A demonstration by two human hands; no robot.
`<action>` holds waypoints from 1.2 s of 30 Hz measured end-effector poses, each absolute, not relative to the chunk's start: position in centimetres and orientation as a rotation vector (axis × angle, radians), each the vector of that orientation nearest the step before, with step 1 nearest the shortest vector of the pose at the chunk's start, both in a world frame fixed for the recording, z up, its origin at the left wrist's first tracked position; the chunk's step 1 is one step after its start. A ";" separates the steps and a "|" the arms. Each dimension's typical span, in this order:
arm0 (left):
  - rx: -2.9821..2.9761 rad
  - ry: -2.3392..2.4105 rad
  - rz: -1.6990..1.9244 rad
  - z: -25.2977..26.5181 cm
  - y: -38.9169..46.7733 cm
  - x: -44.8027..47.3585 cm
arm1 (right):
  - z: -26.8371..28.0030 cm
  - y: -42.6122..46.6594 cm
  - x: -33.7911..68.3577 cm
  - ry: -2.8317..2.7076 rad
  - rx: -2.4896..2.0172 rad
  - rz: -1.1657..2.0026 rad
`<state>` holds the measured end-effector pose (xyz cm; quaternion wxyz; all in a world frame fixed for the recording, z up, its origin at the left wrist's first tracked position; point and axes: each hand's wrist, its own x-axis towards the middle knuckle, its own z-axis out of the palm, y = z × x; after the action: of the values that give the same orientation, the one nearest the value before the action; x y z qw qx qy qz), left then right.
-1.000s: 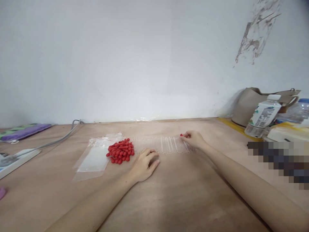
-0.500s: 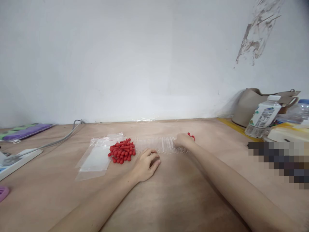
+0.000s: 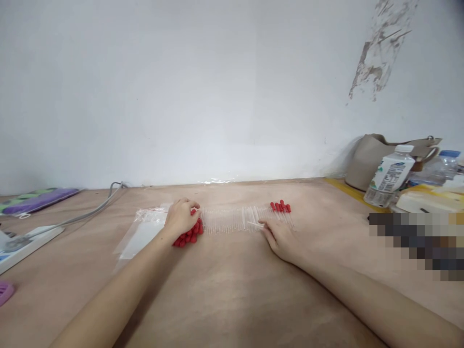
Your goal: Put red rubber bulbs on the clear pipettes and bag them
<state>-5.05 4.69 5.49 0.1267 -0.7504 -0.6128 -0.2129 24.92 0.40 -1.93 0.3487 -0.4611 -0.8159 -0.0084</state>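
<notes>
Clear tubes (image 3: 223, 221) lie side by side in a long row at the middle of our table (image 3: 224, 290), pointing roughly from twelve to six o'clock, and we take the middle of that row as the centre of our clock face. At nine o'clock, just beside the row's end, sits a pile of red rubber bulbs (image 3: 188, 236), partly covered by our left hand (image 3: 181, 215). Its fingers bend down over the pile, and a red bulb shows at the fingertips, though we cannot tell whether they grip it. Between three and four o'clock, our right hand (image 3: 281, 239) rests low near the row, thumb and forefinger drawn narrow on the end of a single tube (image 3: 254, 224), which slants across its neighbours. A small group of red bulbs (image 3: 278, 207) sits near three o'clock, at the far ends of the rightmost tubes. Beyond the pile, towards nine o'clock, we see clear plastic bags (image 3: 139, 237) lying flat, then a grey cable (image 3: 97, 209) and, farther out, a purple and green pouch (image 3: 41, 203). Towards two and three o'clock, well apart from the tubes, a labelled bottle (image 3: 393, 176) leans beside a grey bag (image 3: 362, 162).
</notes>
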 end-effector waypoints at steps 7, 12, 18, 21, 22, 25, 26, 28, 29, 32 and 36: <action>-2.477 -1.761 -0.350 6.2 7.6 -6.3 | -2.4 0.3 24.9 -2.076 -1.104 0.002; -2.477 -1.815 -0.376 5.5 8.1 -6.6 | -2.2 0.2 24.9 -2.083 -1.092 0.033; -2.418 -1.853 -0.548 5.3 7.6 -7.7 | -2.2 0.1 24.7 -2.098 -1.061 0.047; -2.348 -1.874 -0.665 5.4 7.0 -7.8 | -2.3 0.2 24.8 -2.102 -1.061 0.048; -2.308 -1.877 -0.740 5.4 6.7 -7.6 | -2.2 0.2 24.8 -2.102 -1.059 0.052; -2.213 -1.837 -1.039 5.3 4.9 -5.9 | -2.1 0.1 24.8 -2.106 -1.060 0.063; -2.230 -1.811 -1.116 5.0 4.1 -4.9 | -2.0 0.0 24.8 -2.108 -1.065 0.064; -2.401 -1.708 -1.199 4.1 2.3 -2.7 | -1.9 -0.1 24.8 -2.121 -1.088 0.062; -2.516 -1.634 -1.200 3.5 1.5 -1.5 | -1.8 -0.2 24.8 -2.130 -1.106 0.060; -2.750 -1.488 -1.140 1.5 -0.4 1.5 | -1.6 -0.4 24.7 -2.150 -1.158 0.045; -2.850 -1.404 -1.233 -0.2 -1.1 3.0 | -1.2 -1.1 24.6 -2.169 -1.122 0.057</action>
<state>3.03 -1.06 -0.23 -0.1328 -0.8289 -0.4084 -0.3585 24.60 -1.07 -1.17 0.3424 -0.4315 -0.8343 0.0220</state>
